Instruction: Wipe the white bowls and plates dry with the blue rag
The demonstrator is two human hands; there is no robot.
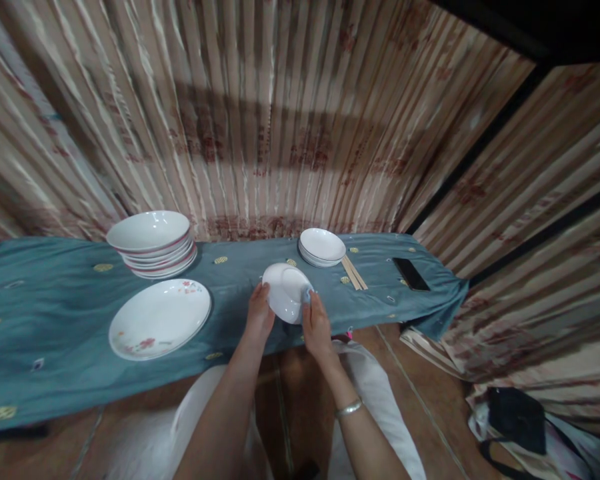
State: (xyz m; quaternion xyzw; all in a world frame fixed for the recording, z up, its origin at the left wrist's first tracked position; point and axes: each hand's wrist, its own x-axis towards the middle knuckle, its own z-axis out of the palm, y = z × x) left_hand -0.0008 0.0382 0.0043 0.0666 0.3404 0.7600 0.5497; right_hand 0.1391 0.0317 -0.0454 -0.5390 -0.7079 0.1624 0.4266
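Note:
Between my hands, a small white dish (286, 293) is tilted above the front part of the table, its underside and foot ring partly facing me. My left hand (260, 312) grips its left rim. On the opposite side, my right hand (317, 327) is closed at the rim, with a light-blue scrap (307, 295), possibly cloth, between the fingers and the dish. Behind and to the right is a stack of similar white dishes (323, 245). Wooden chopsticks (354, 273) lie beside that stack.
On the left of the teal-covered table (60, 293) stand stacked white bowls (153, 237) with reddish rims. Oval plates with flowers (160, 320) lie in front of them. A dark phone (411, 274) rests near the right end. Patterned curtains (280, 133) hang behind; a black bag (517, 420) is at lower right.

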